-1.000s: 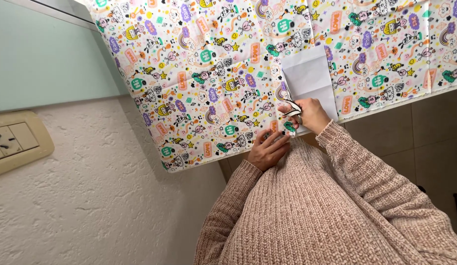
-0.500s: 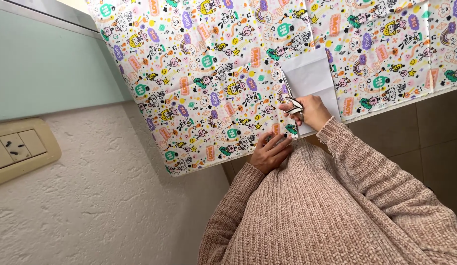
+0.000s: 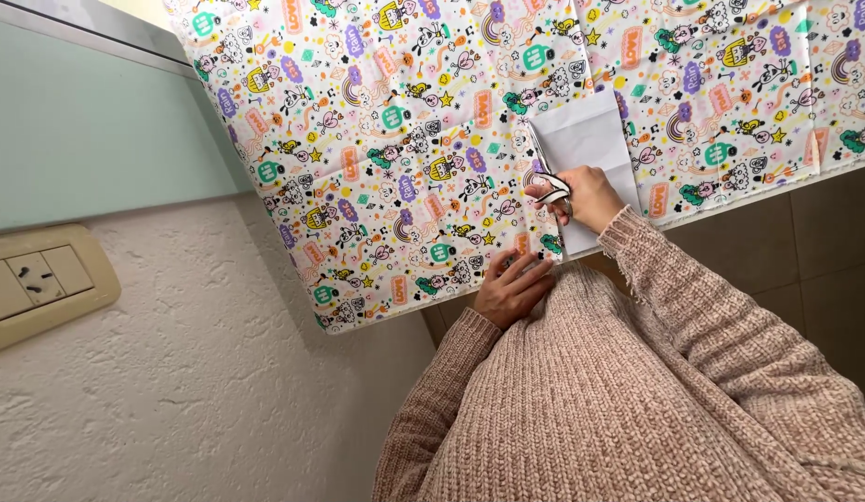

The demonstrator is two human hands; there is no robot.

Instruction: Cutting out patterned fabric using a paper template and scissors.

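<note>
Item one, the largest: a patterned cloth [image 3: 405,139], white with small cartoon prints, spread flat under and beyond all the fingers. Item two: my knitted pink sweater [image 3: 637,390], both sleeves running up to the hands. Item three: a rough white wall [image 3: 200,390] and a pale green panel [image 3: 89,130], well apart from the fingers on the left-hand side, with brown tiles [image 3: 832,242] off to the other side. Item four: a cream socket plate [image 3: 38,284] on that wall, far from either hand. Item five: a white paper sheet [image 3: 586,135] lying on the cloth, just beyond the right fingertips. Item six: the left hand [image 3: 511,288], fingers spread and pressed flat on the cloth near its edge, holding nothing. Item seven: the right hand [image 3: 581,197], fingers curled through the handles of the scissors [image 3: 551,191], the blades pointing along the paper's near edge; I cannot tell how far apart the blades stand. As I read it, the step in hand is cutting the cloth beside the paper. A further cut would call for the left fingers to keep the cloth taut and the blades to stay close along the paper's edge.
</note>
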